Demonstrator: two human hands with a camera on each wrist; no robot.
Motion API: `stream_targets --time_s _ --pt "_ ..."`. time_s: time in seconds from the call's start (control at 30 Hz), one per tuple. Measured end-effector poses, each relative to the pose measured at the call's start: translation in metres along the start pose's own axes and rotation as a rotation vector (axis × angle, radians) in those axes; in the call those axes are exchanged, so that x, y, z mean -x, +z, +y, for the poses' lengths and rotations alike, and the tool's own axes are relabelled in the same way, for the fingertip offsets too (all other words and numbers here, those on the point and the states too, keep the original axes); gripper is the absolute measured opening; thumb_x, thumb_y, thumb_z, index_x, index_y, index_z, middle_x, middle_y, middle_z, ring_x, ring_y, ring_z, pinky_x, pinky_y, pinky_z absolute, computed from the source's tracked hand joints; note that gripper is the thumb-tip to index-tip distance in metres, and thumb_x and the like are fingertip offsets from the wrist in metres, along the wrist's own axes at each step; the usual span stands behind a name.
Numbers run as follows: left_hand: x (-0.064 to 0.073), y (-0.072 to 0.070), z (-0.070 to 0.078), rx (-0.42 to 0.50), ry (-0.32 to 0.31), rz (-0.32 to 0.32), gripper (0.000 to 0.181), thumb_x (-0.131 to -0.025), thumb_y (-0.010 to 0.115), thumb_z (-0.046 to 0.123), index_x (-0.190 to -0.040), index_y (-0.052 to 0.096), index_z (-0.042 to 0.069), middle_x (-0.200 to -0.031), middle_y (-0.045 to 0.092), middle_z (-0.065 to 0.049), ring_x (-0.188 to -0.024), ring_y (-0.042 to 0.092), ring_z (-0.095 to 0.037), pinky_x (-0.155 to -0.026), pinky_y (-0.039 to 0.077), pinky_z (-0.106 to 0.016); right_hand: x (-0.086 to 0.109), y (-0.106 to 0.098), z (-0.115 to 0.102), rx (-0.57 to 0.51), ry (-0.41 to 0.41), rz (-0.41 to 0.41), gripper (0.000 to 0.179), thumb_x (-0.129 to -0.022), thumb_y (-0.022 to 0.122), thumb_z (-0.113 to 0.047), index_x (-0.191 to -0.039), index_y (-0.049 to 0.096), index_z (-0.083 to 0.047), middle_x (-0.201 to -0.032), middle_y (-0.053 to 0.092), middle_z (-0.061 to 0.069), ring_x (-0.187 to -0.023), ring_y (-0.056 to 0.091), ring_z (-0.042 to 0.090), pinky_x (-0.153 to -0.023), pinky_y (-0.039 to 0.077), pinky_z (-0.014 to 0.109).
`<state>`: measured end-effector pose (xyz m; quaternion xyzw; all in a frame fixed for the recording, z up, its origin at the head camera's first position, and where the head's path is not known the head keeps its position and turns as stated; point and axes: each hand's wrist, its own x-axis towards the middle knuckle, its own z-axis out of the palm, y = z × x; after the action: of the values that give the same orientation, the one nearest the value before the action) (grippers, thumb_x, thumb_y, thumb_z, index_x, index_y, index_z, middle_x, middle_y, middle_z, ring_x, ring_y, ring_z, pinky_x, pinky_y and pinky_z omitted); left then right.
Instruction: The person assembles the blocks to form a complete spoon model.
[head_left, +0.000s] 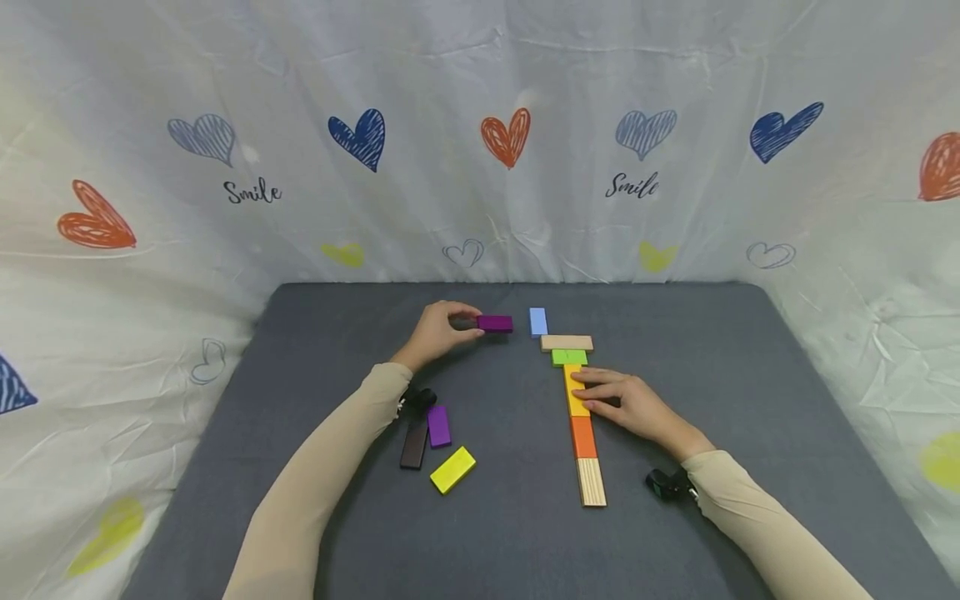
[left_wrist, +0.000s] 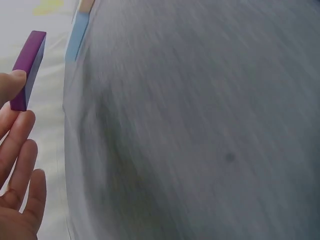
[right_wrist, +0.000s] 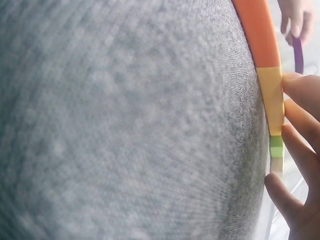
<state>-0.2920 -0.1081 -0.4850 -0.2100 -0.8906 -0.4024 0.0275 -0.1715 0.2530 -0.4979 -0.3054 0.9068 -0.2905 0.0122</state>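
Observation:
Up near the back of the table, my left hand [head_left: 437, 335] pinches a dark purple block [head_left: 497, 323] between thumb and fingers. In the left wrist view that block [left_wrist: 29, 70] stands tilted off the cloth. A light blue block [head_left: 537, 322] lies just right of it. My right hand [head_left: 636, 406] rests its outstretched fingers on an amber-yellow block [head_left: 571, 385]. That block is part of a line: a green block [head_left: 568, 357] and a crosswise tan wooden block [head_left: 567, 342] beyond it, an orange block [head_left: 583, 437] and a striped wooden block [head_left: 592, 483] nearer.
Below my left forearm lie a black block [head_left: 413, 446], a violet block [head_left: 439, 427] and a bright yellow block [head_left: 453, 470]. Dark grey cloth [head_left: 510, 542] covers the table. A white curtain [head_left: 427, 208] printed with hearts hangs behind it.

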Motion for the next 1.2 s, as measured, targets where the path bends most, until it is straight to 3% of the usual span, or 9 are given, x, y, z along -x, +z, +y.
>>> stream_targets --time_s 0.23,0.43,0.63,0.9,1.2 --pt "-0.027 0.031 0.027 -0.038 0.088 -0.041 0.034 -0.082 0.082 0.028 -0.113 0.076 0.015 -0.107 0.075 -0.004 -0.105 0.063 -0.024 -0.099 0.045 -0.042 0.0 0.0 0.0 -0.013 0.023 -0.005 0.029 -0.092 0.07 -0.02 -0.12 0.073 -0.021 -0.141 0.061 -0.001 -0.138 0.05 0.028 -0.11 0.042 0.052" --pt "-0.045 0.061 0.045 -0.024 0.064 -0.084 0.037 -0.083 0.08 0.03 -0.116 0.075 0.015 -0.108 0.072 -0.003 -0.106 0.063 -0.023 -0.101 0.046 -0.041 0.0 0.0 0.001 -0.025 0.022 -0.006 0.028 -0.092 0.07 -0.02 -0.12 0.073 -0.02 -0.14 0.061 0.0 -0.137 0.051 0.028 -0.11 0.041 0.052" --pt "-0.053 0.082 0.057 0.002 0.001 -0.097 0.036 -0.084 0.08 0.027 -0.117 0.074 0.013 -0.11 0.069 -0.006 -0.103 0.063 -0.022 -0.094 0.051 -0.036 0.0 -0.001 0.001 -0.033 0.013 0.001 0.029 -0.092 0.07 -0.02 -0.121 0.073 -0.02 -0.141 0.061 0.001 -0.137 0.051 0.029 -0.11 0.042 0.052" --pt "-0.056 0.092 0.062 0.004 -0.049 -0.092 0.035 -0.084 0.08 0.027 -0.116 0.075 0.015 -0.109 0.068 -0.004 -0.098 0.062 -0.018 -0.088 0.052 -0.031 -0.001 0.002 0.004 -0.025 0.007 0.008 0.028 -0.093 0.069 -0.02 -0.121 0.073 -0.022 -0.141 0.061 0.0 -0.137 0.051 0.027 -0.11 0.042 0.052" --pt "-0.055 0.093 0.066 -0.01 -0.064 -0.118 0.034 -0.084 0.08 0.027 -0.115 0.075 0.013 -0.111 0.066 -0.006 -0.102 0.062 -0.021 -0.091 0.052 -0.033 -0.001 0.002 0.004 -0.03 0.012 0.009 0.028 -0.092 0.07 -0.02 -0.121 0.073 -0.022 -0.141 0.061 0.0 -0.137 0.051 0.027 -0.11 0.041 0.051"
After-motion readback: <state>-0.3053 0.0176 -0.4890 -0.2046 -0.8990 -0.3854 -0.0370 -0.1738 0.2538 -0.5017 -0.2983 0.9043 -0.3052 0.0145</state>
